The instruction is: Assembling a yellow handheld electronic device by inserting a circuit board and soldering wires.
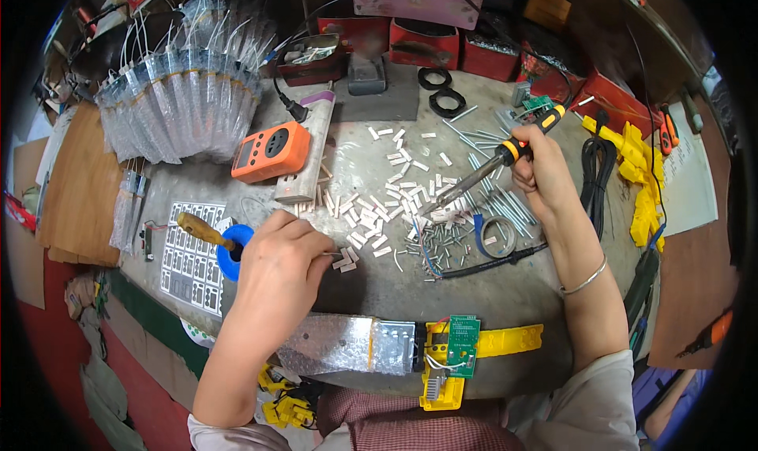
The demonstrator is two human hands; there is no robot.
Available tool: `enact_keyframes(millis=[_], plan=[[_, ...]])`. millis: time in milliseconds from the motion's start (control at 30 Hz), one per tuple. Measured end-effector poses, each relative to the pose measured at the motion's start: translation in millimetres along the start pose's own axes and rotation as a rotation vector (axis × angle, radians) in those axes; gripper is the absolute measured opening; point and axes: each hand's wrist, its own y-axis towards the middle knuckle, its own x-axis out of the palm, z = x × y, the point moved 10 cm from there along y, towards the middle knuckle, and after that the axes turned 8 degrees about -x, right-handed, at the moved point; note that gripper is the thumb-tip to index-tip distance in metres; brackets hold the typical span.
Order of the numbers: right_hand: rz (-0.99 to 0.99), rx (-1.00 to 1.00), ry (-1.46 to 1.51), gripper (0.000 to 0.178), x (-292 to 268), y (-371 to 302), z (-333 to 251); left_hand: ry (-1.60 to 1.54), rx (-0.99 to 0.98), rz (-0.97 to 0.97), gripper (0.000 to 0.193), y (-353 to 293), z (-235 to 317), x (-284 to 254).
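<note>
My right hand (541, 171) is wrapped round the yellow-and-black handle of a soldering iron (483, 171), its metal shaft slanting down-left over a pile of small white pieces (407, 187). My left hand (280, 265) is closed in a pinch at the pile's left edge, beside several loose white pieces (346, 259). What its fingertips hold is too small to make out. Nearest to me, a green circuit board (464, 347) with white wires lies on an open yellow plastic casing (509, 340). Left of it lies a bubble-wrapped flat pack (332, 344).
An orange socket meter (272, 153) stands beside a metal bar (308, 151). A screwdriver (207, 232) leans in a blue ring (237, 250). Metal rods (509, 206), a tape roll (497, 236) and yellow casings (641, 179) lie right. Bubble-wrapped packs (178, 96) and red boxes (426, 44) stand behind.
</note>
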Motion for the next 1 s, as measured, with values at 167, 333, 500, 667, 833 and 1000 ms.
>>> enact_keyframes(millis=[167, 333, 500, 667, 833, 1000], plan=[[0.007, -0.069, 0.033, 0.031, -5, -7, -32, -0.329, -0.081, 0.089, 0.02, -10, 20, 9], [-0.002, -0.121, 0.03, 0.026, -15, -38, -63, -1.28, -0.663, -0.726, 0.048, -10, 25, 110], [0.06, -0.156, 0.058, 0.023, -33, -66, -68, -1.417, -0.777, -0.682, 0.025, -6, 33, 128], [0.046, -0.196, 0.075, 0.018, -41, -95, -72, -1.247, -0.495, -0.459, 0.012, -6, 39, 106], [0.035, -0.233, 0.098, 0.013, -48, -120, -82, -1.016, -0.158, -0.278, 0.015, -9, 56, 68], [0.015, -0.214, 0.079, 0.014, -48, -133, -84, -1.487, -0.246, -0.67, 0.021, -28, 90, 86]])
